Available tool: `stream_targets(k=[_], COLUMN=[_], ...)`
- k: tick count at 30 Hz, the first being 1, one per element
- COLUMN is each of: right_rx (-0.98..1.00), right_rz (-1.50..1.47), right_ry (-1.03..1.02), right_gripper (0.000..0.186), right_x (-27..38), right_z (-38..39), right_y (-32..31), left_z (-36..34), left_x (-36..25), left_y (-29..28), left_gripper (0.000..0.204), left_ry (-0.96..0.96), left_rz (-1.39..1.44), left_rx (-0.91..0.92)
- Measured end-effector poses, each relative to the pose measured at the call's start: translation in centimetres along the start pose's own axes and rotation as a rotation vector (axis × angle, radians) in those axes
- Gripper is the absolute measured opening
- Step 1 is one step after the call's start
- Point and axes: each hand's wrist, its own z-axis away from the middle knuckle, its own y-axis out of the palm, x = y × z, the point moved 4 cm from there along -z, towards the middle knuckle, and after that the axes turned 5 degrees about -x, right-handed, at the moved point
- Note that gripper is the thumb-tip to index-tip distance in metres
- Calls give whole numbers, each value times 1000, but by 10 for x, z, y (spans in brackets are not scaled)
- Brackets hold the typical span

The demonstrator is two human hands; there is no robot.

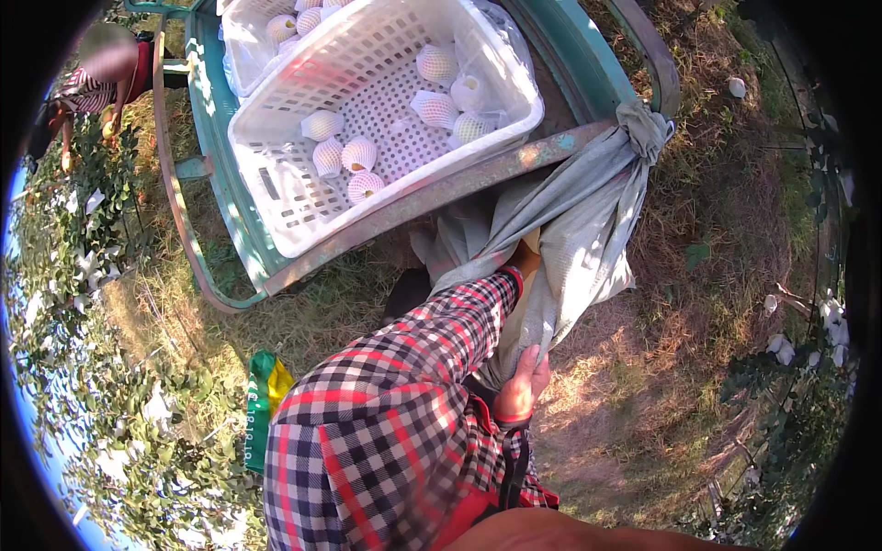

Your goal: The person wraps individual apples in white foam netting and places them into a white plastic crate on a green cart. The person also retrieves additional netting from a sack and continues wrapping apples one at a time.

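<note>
A grey cloth bag (588,220) hangs from the corner of a teal cart (220,138), knotted around its rail. My left arm, in a red checked sleeve, reaches into the bag's mouth. Only the wrist of my left hand (529,246) shows, and the fingers are hidden in the cloth. Lower down, my right hand (522,386) is closed on the bag's lower fold. A white perforated plastic crate (294,197) sits on the cart, holding several round fruits in white foam nets (358,154).
A second white crate (241,46) with netted fruit stands behind the first. Another person (96,78) bends at the upper left among leafy trees. A green and yellow sack (262,404) lies on the dry grass. Paper-bagged fruit hangs in the branches at the right (831,317).
</note>
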Motion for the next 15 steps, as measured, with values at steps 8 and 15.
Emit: stream_targets(k=[8, 15], right_rx=[66, 110], right_rz=[116, 171], right_ry=[-52, -86], right_gripper=[40, 34], right_x=[3, -1], right_z=[2, 4], right_y=[-8, -11], left_z=[11, 26], left_x=[25, 46], left_y=[4, 4], left_gripper=[87, 85], left_ry=[-44, -95], left_rz=[30, 31], left_rx=[39, 52])
